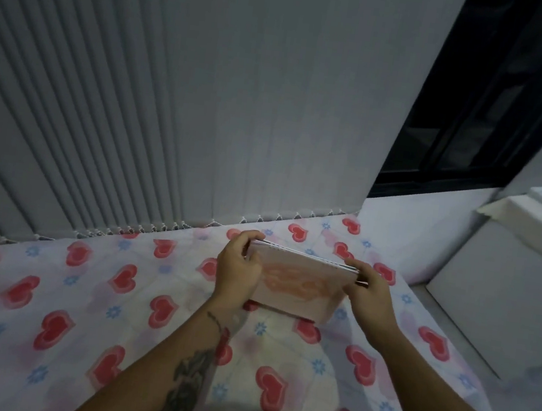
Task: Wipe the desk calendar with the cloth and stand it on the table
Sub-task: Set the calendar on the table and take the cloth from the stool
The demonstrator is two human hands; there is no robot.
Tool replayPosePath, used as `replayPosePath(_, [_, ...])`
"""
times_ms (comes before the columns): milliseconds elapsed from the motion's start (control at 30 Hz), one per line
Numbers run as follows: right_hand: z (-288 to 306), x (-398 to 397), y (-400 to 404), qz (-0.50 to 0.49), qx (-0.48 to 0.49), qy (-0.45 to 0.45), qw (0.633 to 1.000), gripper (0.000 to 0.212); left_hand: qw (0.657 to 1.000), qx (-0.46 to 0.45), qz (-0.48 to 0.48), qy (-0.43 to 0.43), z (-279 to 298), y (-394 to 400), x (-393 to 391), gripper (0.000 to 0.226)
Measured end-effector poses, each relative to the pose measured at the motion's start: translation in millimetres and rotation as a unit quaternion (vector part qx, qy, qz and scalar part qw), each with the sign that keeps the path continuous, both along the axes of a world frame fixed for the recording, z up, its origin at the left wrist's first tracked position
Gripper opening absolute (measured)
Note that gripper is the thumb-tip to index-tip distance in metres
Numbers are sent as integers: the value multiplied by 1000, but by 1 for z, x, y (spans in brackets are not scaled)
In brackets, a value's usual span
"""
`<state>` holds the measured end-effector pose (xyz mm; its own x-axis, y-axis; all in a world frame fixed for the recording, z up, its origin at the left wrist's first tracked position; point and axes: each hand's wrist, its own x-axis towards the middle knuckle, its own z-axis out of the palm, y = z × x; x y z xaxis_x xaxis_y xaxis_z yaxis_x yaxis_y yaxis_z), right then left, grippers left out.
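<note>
Both hands grip one desk calendar (pixel 299 285): left hand (pixel 238 269) pinching its 9 o'clock end, right hand (pixel 368 294) pinching the 3 o'clock end. It sits slightly tilted, lower edge touching the heart-print tablecloth (pixel 80 301), below one grey blind (pixel 174 91).

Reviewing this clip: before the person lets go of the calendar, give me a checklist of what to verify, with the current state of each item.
1. Both hands on it: ok, left hand and right hand pinch the desk calendar at its top corners.
2. Bottom edge on the heart-print tablecloth: ok, it appears to rest there.
3. Base spread to stand alone: cannot tell.
4. Landing spot free of objects: ok.
5. Wiped already: cannot tell, no cloth in view.
</note>
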<state>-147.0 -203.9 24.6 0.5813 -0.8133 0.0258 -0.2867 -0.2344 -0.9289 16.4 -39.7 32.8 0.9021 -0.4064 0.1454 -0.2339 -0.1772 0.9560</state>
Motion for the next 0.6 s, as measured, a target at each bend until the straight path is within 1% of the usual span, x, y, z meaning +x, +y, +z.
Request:
replayPosePath(167, [11, -30, -7, -4, -7, 10, 1000, 40, 999, 7, 19, 40, -6, -13, -21, 31])
replayPosePath(267, [12, -47, -8, 15, 20, 47, 999, 54, 996, 19, 56, 67, -14, -16, -36, 32])
replayPosePath(333, [10, -57, -9, 17, 46, 64, 997, 59, 994, 19, 67, 85, -19, -16, -46, 30])
replayPosePath(467, [1, -70, -10, 13, 79, 84, 993, 55, 992, 35, 74, 101, -23, -16, -57, 24])
replayPosePath(600, [-3, -77, -8, 7, 89, 64, 994, 55, 989, 44, 88, 112, -22, -15, -60, 23])
